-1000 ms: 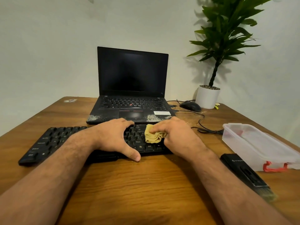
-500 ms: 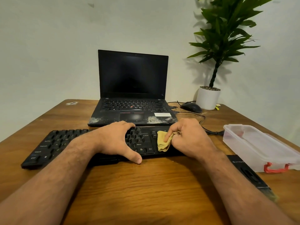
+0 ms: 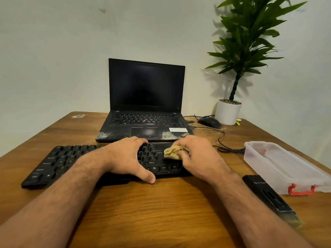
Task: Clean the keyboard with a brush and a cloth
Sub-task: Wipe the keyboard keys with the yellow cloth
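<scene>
Pinching the yellow cloth (image 3: 172, 152) between my right hand's (image 3: 198, 157) curled fingers and thumb, I have it bunched into a small wad and pressed down on the keys at the right end of the black keyboard (image 3: 59, 161). My left hand (image 3: 125, 158) lies just left of that grip, palm down across the keyboard, fingers loosely spread over the keys and reaching its far edge, thumb stretched back to the near edge where it meets the wooden table (image 3: 143, 212); it grasps nothing, only rests there.

Right of the cloth hand and nearer to me, the black brush (image 3: 268, 196) lies flat on the table, bristles pointing toward me, untouched. Just beyond the brush sits a clear plastic box (image 3: 279, 163) with a red clasp. Directly behind the grip stands an open black laptop (image 3: 146, 108), its screen dark, its front edge close to the keyboard's far side. Farther back and to the right of my right hand are a black mouse (image 3: 209, 122) with its cable (image 3: 222, 140) looping toward the box, and a white pot holding a green plant (image 3: 228, 111).
</scene>
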A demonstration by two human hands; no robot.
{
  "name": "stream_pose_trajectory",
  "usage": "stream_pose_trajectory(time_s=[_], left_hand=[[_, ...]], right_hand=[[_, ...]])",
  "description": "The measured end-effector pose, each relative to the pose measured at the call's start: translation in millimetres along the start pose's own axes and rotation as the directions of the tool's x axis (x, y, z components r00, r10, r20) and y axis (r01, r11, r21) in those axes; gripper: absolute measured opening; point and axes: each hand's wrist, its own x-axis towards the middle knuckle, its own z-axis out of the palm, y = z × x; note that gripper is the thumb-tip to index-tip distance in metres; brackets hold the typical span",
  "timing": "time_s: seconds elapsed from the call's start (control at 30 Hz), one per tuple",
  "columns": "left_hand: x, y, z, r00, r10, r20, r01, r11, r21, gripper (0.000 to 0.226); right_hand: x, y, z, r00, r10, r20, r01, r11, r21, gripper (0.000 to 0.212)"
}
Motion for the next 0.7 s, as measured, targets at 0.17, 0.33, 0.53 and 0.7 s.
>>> stream_pose_trajectory(time_s=[0.17, 0.33, 0.53, 0.7], left_hand=[[0, -1, 2, 1.000, 0.002, 0.000, -0.002, 1.000, 0.013, 0.137], [-2, 1, 1, 1.000, 0.010, -0.006, -0.010, 1.000, 0.012, 0.132], [-4, 2, 1, 1.000, 0.016, -0.019, -0.016, 1.000, 0.000, 0.131], [-5, 4, 0, 1.000, 0.015, -0.017, -0.015, 1.000, 0.017, 0.131]], right_hand=[[-13, 4, -6, 0.993, -0.118, 0.001, 0.117, 0.992, 0.054, 0.013], [-15, 4, -5, 0.981, -0.145, 0.132, 0.135, 0.988, 0.077, 0.031], [-7, 11, -13, 0.995, 0.086, -0.054, -0.086, 0.996, -0.001, 0.030], [-16, -4, -10, 0.991, -0.089, 0.095, 0.083, 0.994, 0.067, 0.037]])
